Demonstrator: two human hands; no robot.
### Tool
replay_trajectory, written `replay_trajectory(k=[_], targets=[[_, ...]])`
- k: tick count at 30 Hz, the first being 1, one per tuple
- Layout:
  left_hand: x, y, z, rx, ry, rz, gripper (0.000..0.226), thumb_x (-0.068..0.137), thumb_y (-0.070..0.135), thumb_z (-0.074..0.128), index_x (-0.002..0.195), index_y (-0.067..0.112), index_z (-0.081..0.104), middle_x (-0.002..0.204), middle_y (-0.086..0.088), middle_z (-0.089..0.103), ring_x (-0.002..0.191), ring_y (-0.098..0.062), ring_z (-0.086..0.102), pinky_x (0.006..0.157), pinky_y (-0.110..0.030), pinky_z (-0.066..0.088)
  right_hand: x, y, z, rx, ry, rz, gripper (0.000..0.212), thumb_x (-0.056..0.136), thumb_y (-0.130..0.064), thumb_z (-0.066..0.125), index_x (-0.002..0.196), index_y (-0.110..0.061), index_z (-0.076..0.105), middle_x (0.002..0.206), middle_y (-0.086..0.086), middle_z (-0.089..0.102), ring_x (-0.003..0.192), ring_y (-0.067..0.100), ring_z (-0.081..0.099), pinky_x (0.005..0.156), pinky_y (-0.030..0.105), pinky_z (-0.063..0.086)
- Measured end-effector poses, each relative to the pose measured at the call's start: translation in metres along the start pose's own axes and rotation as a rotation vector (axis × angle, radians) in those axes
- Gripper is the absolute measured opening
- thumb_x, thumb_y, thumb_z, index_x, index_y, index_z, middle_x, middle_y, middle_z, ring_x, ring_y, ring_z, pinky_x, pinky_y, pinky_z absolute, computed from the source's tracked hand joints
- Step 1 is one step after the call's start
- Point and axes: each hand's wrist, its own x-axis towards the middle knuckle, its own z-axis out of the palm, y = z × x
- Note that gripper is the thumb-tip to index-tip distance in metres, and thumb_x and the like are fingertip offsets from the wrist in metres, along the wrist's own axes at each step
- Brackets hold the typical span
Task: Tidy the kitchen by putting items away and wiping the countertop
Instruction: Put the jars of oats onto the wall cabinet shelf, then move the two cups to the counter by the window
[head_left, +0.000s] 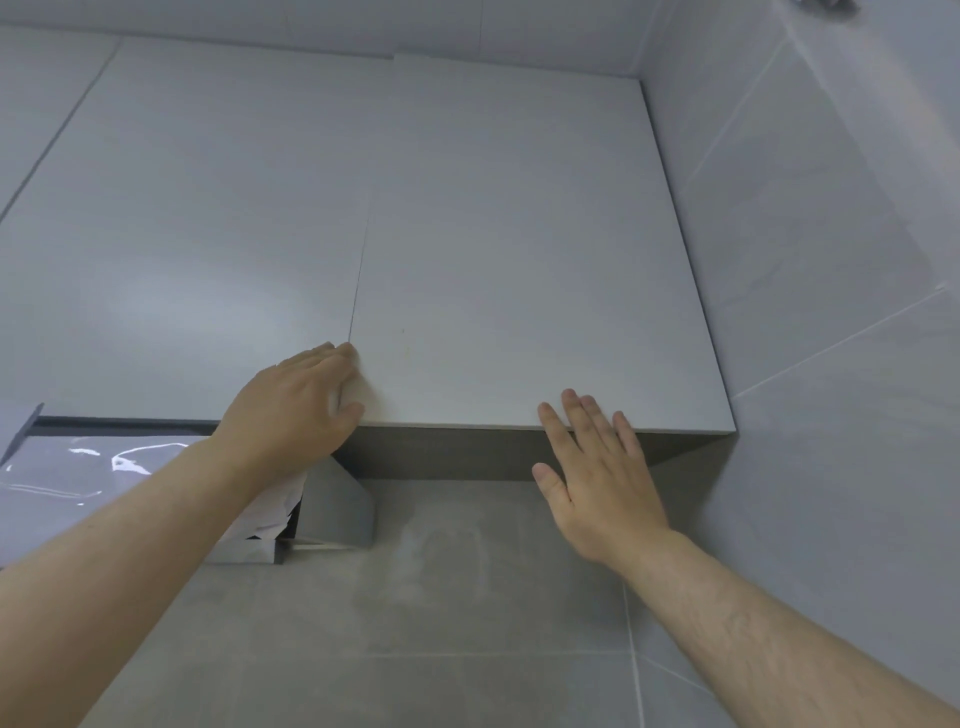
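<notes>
While the left hand curls its fingers round the cabinet door's lower corner, the right hand is spread flat, holding nothing, fingertips over the door's bottom edge. Crumpled white paper and a grey box sit just below the left hand.

1. White wall cabinet, two flat doors, seam running up from left grip.
2. Dark grey cabinet underside between left grip and right grip.
3. Grey tiled back wall below both.
4. Pale tiled side wall right of right grip.
</notes>
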Motion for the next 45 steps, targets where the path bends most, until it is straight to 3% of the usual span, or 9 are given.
replay_trajectory(k=[3, 8, 19, 22, 24, 27, 33, 41, 45], targets=[[0.002, -0.003, 0.004, 0.008, 0.016, 0.032, 0.015, 0.083, 0.033, 0.038, 0.089, 0.023, 0.048, 0.077, 0.004, 0.049, 0.071, -0.022, 0.052, 0.065, -0.039, 0.048, 0.001, -0.001, 0.0, 0.05, 0.036, 0.007, 0.076, 0.088, -0.056, 0.0, 0.157, -0.029, 0.012, 0.167, 0.001, 0.005, 0.153, 0.016, -0.003, 0.123, 0.039, -0.008], [0.004, -0.009, 0.012, 0.04, 0.046, 0.047, 0.018, 0.083, 0.031, 0.04, 0.09, 0.022, 0.054, 0.084, 0.005, 0.059, 0.075, -0.022, 0.056, 0.069, -0.041, 0.049, 0.006, -0.001, -0.002, 0.114, 0.117, 0.023, 0.073, 0.087, -0.059, 0.013, 0.148, -0.027, 0.038, 0.157, 0.006, 0.033, 0.149, 0.023, 0.02, 0.122, 0.041, 0.004], [-0.004, 0.01, 0.002, 0.014, -0.145, -0.061, 0.015, 0.083, 0.02, 0.051, 0.095, 0.018, 0.043, 0.083, 0.002, 0.049, 0.075, -0.024, 0.052, 0.067, -0.039, 0.046, 0.004, -0.01, -0.02, 0.129, -0.049, 0.048, 0.068, 0.095, -0.057, 0.041, 0.154, -0.026, 0.023, 0.164, 0.004, 0.014, 0.152, 0.021, 0.004, 0.124, 0.041, -0.002], [-0.015, 0.022, -0.007, -0.013, -0.275, -0.114, 0.016, 0.086, 0.02, 0.052, 0.101, 0.016, 0.047, 0.092, 0.0, 0.054, 0.082, -0.023, 0.053, 0.069, -0.035, 0.043, 0.0, -0.01, -0.034, 0.191, -0.135, 0.077, 0.06, 0.095, -0.048, 0.047, 0.148, -0.024, 0.036, 0.162, 0.002, 0.02, 0.15, 0.022, 0.013, 0.122, 0.039, 0.012], [-0.027, 0.031, -0.016, -0.032, -0.32, -0.142, 0.023, 0.09, 0.024, 0.052, 0.112, 0.019, 0.056, 0.111, 0.0, 0.061, 0.097, -0.023, 0.056, 0.081, -0.035, 0.045, -0.005, -0.009, -0.045, 0.3, -0.197, 0.098, 0.033, 0.094, -0.039, 0.051, 0.122, -0.023, 0.061, 0.147, 0.0, 0.043, 0.14, 0.02, 0.034, 0.109, 0.035, 0.033], [-0.053, 0.047, -0.029, -0.079, -0.276, -0.18, 0.033, 0.091, 0.029, 0.051, 0.121, 0.021, 0.063, 0.126, 0.003, 0.062, 0.116, -0.022, 0.055, 0.095, -0.032, 0.042, -0.028, -0.017, -0.06, 0.52, -0.285, 0.07, 0.015, 0.093, -0.028, 0.053, 0.092, -0.029, 0.068, 0.102, -0.007, 0.067, 0.108, 0.016, 0.061, 0.085, 0.027, 0.045], [-0.129, 0.074, -0.046, -0.104, -0.255, -0.023, 0.043, 0.075, 0.043, 0.035, 0.087, 0.017, 0.066, 0.083, 0.005, 0.067, 0.083, -0.026, 0.061, 0.075, -0.035, 0.049, -0.099, -0.043, -0.06, 0.722, -0.445, 0.054, 0.023, 0.094, -0.029, 0.058, 0.112, -0.025, 0.071, 0.112, -0.009, 0.071, 0.105, 0.007, 0.064, 0.097, 0.03, 0.05], [-0.241, 0.091, -0.046, -0.197, -0.53, -0.219, 0.055, 0.077, 0.056, 0.036, 0.116, 0.03, 0.065, 0.129, 0.016, 0.061, 0.12, -0.007, 0.055, 0.095, -0.017, 0.036, -0.203, -0.054, -0.04, 0.84, -0.617, 0.162, 0.028, 0.093, -0.034, 0.059, 0.12, -0.031, 0.068, 0.111, -0.018, 0.067, 0.102, -0.003, 0.061, 0.096, 0.023, 0.048], [-0.285, 0.103, -0.048, -0.253, -0.617, -0.326, 0.032, 0.094, 0.041, 0.051, 0.126, 0.036, 0.057, 0.134, 0.026, 0.05, 0.088, 0.002, 0.056, 0.086, -0.015, 0.035, -0.249, -0.056, -0.031, 0.91, -0.686, 0.255, 0.033, 0.093, -0.036, 0.059, 0.126, -0.04, 0.062, 0.119, -0.017, 0.061, 0.111, 0.0, 0.06, 0.1, 0.026, 0.047]])
